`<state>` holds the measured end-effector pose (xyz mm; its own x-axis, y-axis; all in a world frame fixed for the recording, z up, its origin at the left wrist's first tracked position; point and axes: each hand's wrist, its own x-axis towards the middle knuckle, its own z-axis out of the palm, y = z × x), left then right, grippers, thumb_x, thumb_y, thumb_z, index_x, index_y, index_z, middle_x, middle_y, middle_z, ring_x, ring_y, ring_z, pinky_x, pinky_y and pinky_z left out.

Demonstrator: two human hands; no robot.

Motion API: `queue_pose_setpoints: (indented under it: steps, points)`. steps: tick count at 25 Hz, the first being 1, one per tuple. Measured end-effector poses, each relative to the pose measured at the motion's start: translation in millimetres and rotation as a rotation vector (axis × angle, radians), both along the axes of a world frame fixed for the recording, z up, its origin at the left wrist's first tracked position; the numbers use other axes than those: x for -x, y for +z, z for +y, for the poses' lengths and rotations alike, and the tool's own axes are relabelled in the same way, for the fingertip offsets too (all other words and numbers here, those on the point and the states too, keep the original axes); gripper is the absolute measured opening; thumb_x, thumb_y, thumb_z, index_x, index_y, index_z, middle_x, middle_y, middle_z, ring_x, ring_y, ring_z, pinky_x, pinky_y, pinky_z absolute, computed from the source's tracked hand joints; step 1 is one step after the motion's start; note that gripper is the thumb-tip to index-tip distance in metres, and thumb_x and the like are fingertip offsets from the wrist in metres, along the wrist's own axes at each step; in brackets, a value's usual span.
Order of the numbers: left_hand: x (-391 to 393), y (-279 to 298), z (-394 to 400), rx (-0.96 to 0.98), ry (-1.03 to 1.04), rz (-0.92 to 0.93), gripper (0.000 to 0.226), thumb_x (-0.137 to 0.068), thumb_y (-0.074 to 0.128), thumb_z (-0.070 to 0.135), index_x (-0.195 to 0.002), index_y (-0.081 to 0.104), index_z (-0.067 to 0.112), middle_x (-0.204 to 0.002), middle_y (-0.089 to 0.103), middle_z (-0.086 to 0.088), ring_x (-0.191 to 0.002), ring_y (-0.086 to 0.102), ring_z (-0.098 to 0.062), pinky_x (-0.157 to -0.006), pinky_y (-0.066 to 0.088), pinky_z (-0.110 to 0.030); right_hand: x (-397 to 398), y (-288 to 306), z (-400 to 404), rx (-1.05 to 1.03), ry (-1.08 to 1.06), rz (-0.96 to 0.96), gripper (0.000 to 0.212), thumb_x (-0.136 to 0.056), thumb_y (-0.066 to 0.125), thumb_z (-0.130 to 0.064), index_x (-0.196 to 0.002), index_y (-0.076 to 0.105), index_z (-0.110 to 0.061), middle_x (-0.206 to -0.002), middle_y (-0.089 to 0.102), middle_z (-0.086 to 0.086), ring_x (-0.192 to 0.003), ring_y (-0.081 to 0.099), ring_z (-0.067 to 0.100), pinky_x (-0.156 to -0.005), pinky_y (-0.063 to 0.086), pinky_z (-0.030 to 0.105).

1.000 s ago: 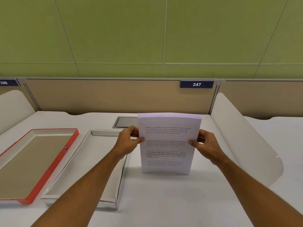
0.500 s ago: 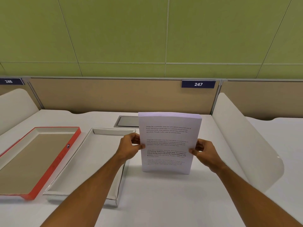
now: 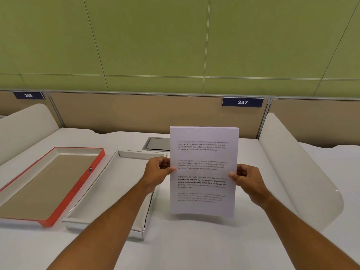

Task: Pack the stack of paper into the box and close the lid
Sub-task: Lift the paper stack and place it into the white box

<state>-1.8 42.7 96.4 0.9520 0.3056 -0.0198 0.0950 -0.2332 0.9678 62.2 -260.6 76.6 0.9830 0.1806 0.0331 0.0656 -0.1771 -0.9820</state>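
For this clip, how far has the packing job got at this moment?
Early stage. Done: the white box lies open and empty on the desk, with its red lid set upside down to its left. In hand: the paper stack is held upright by the left hand and right hand, to the right of the box. Left: lay the stack in the box, then fit the lid.

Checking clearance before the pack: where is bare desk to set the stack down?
Bare desk lies under the paper stack, between the white box and right divider. The left is crowded: box beside red lid.
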Motion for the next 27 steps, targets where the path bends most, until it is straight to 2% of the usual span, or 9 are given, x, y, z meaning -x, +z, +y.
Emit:
queue_pose_setpoints:
  steps: [3, 6, 10, 15, 18, 20, 23, 27]
  points:
    - [4, 2, 2, 0.083, 0.025, 0.019, 0.025, -0.084, 0.071, 0.003, -0.108, 0.066, -0.002, -0.104, 0.074, -0.013, -0.095, 0.073, -0.028, -0.078, 0.062, -0.038, 0, 6, 5, -0.027, 0.004, 0.03, 0.014, -0.09, 0.065, -0.005, -0.104, 0.07, -0.003, -0.094, 0.077, 0.009, -0.082, 0.075, 0.023, -0.063, 0.06, 0.027]
    - [7, 9, 6, 0.147, 0.074, 0.037, 0.025, -0.084, 0.07, 0.001, -0.108, 0.066, -0.003, -0.105, 0.073, -0.015, -0.092, 0.073, -0.026, -0.064, 0.061, -0.027, 1, 14, 12, -0.056, 0.017, 0.068, 0.01, -0.089, 0.067, -0.006, -0.098, 0.072, -0.004, -0.084, 0.077, 0.005, -0.076, 0.075, 0.02, -0.059, 0.059, 0.026]
    - [12, 22, 25, 0.208, 0.105, 0.074, 0.019, -0.084, 0.07, 0.002, -0.103, 0.068, -0.003, -0.1, 0.075, -0.013, -0.079, 0.074, -0.018, -0.055, 0.059, -0.023, 1, 25, 34, -0.09, 0.042, 0.124, 0.01, -0.088, 0.068, -0.01, -0.091, 0.074, -0.003, -0.086, 0.079, 0.008, -0.072, 0.075, 0.018, -0.056, 0.058, 0.025]
    - [16, 30, 78, 0.189, 0.137, 0.191, 0.021, -0.084, 0.072, 0.006, -0.101, 0.068, -0.006, -0.097, 0.077, -0.014, -0.079, 0.076, -0.021, -0.057, 0.06, -0.027, 0, 29, 87, -0.061, 0.056, 0.216, 0.012, -0.087, 0.07, -0.014, -0.083, 0.073, -0.002, -0.086, 0.077, 0.01, -0.069, 0.074, 0.02, -0.058, 0.055, 0.027]
    - [15, 26, 123, 0.189, 0.152, 0.259, 0.02, -0.082, 0.073, 0.003, -0.099, 0.066, -0.006, -0.088, 0.076, -0.013, -0.069, 0.076, -0.019, -0.052, 0.061, -0.028, 3, 21, 134, -0.045, 0.008, 0.293, 0.02, -0.086, 0.071, -0.009, -0.086, 0.067, 0.01, -0.083, 0.077, 0.013, -0.063, 0.074, 0.018, -0.053, 0.056, 0.025]
    - [13, 20, 156, 0.187, 0.154, 0.302, 0.022, -0.081, 0.073, -0.001, -0.1, 0.065, -0.008, -0.091, 0.076, -0.016, -0.07, 0.076, -0.022, -0.055, 0.062, -0.031, 8, 12, 169, -0.009, 0.002, 0.329, 0.02, -0.086, 0.071, -0.01, -0.078, 0.062, 0.006, -0.082, 0.075, 0.015, -0.06, 0.074, 0.018, -0.049, 0.055, 0.023]
    - [5, 4, 204, 0.175, 0.156, 0.365, 0.026, -0.08, 0.072, -0.004, -0.104, 0.063, -0.011, -0.1, 0.074, -0.021, -0.082, 0.075, -0.03, -0.071, 0.063, -0.041, 11, 2, 220, 0.033, -0.052, 0.368, 0.031, -0.085, 0.072, -0.007, -0.061, 0.052, -0.003, -0.081, 0.074, 0.015, -0.062, 0.074, 0.021, -0.046, 0.054, 0.023]
    - [-4, -19, 252, 0.161, 0.148, 0.441, 0.026, -0.079, 0.072, -0.008, -0.102, 0.062, -0.013, -0.097, 0.075, -0.023, -0.078, 0.075, -0.031, -0.07, 0.063, -0.043, 15, -15, 275, 0.08, -0.12, 0.43, 0.022, -0.082, 0.072, -0.001, -0.066, 0.057, -0.003, -0.085, 0.073, 0.018, -0.072, 0.074, 0.029, -0.054, 0.059, 0.031]
